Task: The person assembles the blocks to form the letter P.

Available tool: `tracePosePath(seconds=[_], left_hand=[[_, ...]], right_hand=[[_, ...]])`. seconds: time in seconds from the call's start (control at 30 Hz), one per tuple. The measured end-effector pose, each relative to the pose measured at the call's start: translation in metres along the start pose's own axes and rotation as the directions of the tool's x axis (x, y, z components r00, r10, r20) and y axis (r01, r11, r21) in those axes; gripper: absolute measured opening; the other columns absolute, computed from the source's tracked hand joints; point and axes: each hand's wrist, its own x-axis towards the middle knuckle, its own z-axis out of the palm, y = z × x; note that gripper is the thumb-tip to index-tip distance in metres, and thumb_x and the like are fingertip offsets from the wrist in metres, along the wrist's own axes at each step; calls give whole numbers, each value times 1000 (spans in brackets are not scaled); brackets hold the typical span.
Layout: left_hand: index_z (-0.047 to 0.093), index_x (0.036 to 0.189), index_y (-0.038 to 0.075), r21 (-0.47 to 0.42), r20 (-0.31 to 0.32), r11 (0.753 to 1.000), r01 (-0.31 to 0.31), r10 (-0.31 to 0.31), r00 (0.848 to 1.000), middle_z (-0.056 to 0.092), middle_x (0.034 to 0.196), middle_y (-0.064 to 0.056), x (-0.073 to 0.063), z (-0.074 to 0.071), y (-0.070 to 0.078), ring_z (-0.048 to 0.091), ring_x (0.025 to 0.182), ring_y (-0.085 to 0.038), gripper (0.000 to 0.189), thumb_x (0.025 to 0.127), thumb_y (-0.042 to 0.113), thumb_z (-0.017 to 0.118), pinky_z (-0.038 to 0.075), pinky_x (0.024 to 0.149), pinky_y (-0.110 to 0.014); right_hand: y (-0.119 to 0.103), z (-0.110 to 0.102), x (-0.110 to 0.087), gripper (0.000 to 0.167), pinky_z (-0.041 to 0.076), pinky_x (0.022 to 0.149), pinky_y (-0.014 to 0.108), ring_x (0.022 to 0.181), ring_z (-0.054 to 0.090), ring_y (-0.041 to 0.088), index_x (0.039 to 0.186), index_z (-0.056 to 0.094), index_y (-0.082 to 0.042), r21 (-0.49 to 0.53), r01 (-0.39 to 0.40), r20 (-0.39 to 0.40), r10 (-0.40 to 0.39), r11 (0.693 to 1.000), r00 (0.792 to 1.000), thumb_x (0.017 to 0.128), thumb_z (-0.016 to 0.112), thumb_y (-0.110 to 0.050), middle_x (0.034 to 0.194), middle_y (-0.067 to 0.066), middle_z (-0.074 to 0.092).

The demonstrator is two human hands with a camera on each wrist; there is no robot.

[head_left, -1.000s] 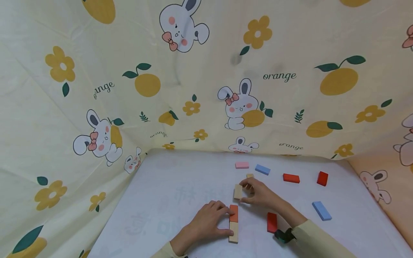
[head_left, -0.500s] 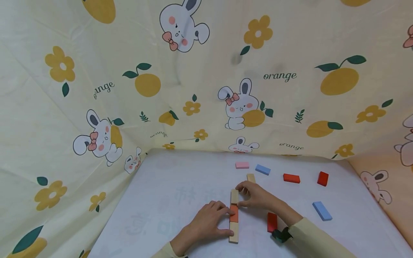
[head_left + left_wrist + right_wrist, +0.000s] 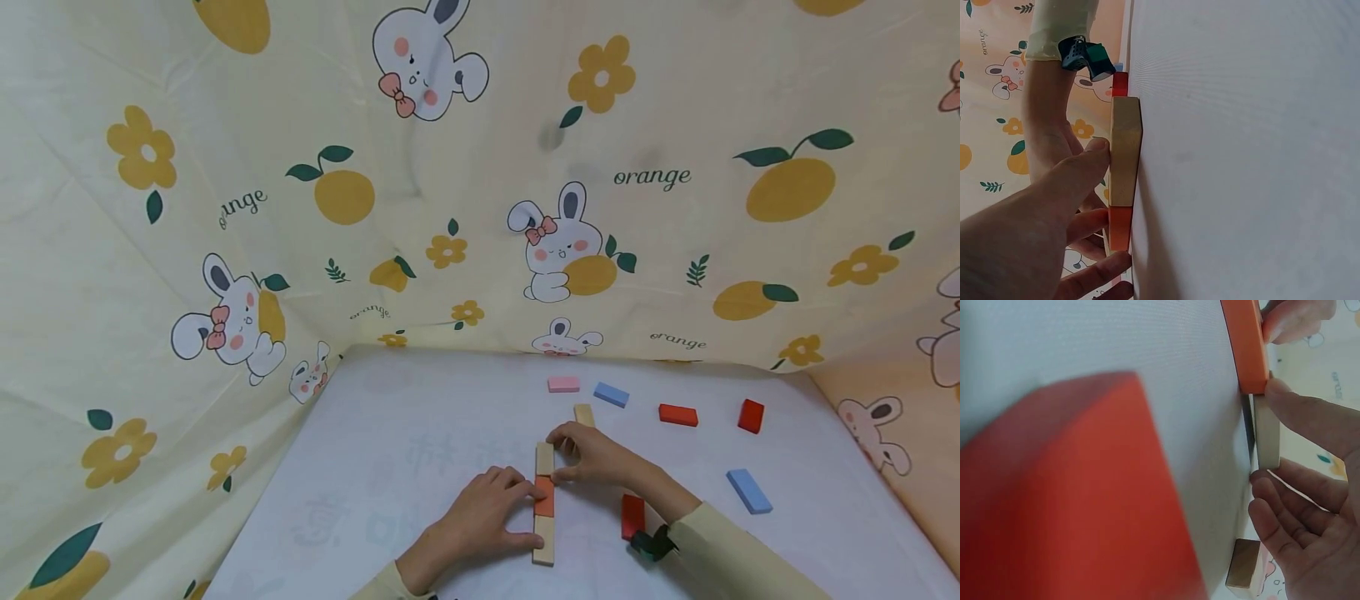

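Three blocks lie end to end in a line in the head view: a near wooden block (image 3: 543,552), an orange block (image 3: 544,507) in the middle and a far wooden block (image 3: 544,458). My left hand (image 3: 483,517) comes from the left, its thumb on the near wooden block and its index finger on the orange one. On the other side my right hand (image 3: 596,454) pinches the far wooden block between thumb and fingers. The right wrist view shows that block (image 3: 1267,434) with the thumb where it meets the orange block (image 3: 1249,350).
Behind the right hand lies another wooden block (image 3: 583,414). Farther back are a pink block (image 3: 563,384) and a blue block (image 3: 611,394). Red blocks (image 3: 678,414) and a second blue block (image 3: 748,491) lie to the right. One red block (image 3: 632,517) sits beside the right forearm.
My right hand has brought the far wooden block left and nearer, from a tilted position apart to in line against the orange block. My left hand has stayed in place.
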Motion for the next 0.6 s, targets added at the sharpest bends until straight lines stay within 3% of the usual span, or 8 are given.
tracePosePath(seconds=[0.37, 0.6], left_hand=[[64, 142, 37, 5, 24, 1000, 12, -12, 1000, 60, 134, 8, 1, 0, 0, 55, 121, -13, 61, 93, 73, 69, 48, 102, -37], [58, 149, 37, -33, 58, 998, 47, -45, 997, 62, 136, 9, 3, -1, 0, 57, 125, -14, 67, 94, 72, 69, 49, 105, -40]], right_hand=[[2, 0, 2, 51, 54, 89, 33, 104, 56, 20, 131, 68, -10, -9, 5, 15, -5, 1000, 1000, 88, 91, -26, 114, -1, 63], [1, -2, 1, 52, 55, 90, 38, 105, 58, 22, 132, 67, -8, -8, 35, 15, -35, 999, 999, 89, 91, -26, 116, 2, 63]])
